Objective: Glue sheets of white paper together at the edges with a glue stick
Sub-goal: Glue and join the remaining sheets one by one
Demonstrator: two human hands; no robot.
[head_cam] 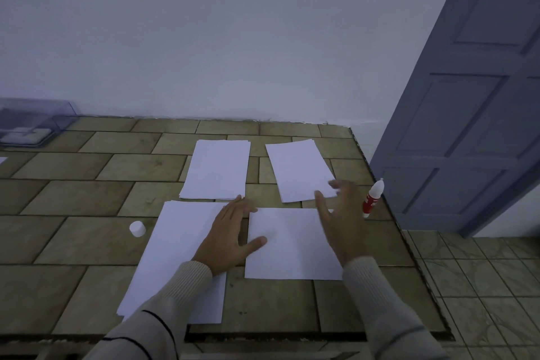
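Observation:
A large white sheet (172, 254) lies near the table's front, and a smaller white sheet (292, 245) lies to its right. My left hand (230, 231) rests flat across the gap between them, thumb on the smaller sheet. My right hand (339, 219) hovers open and blurred over that sheet's right edge. Two more stacks of paper lie further back, one in the middle (217, 169) and one to the right (301, 169). A red-and-white glue bottle (372, 199) lies uncapped near the table's right edge. Its white cap (137, 228) stands left of the large sheet.
The tiled table top (73, 199) ends at a right edge near the glue bottle, with tiled floor (482, 286) below. A clear plastic box (32, 123) sits at the back left against the white wall. A blue-grey door (473, 96) stands at the right.

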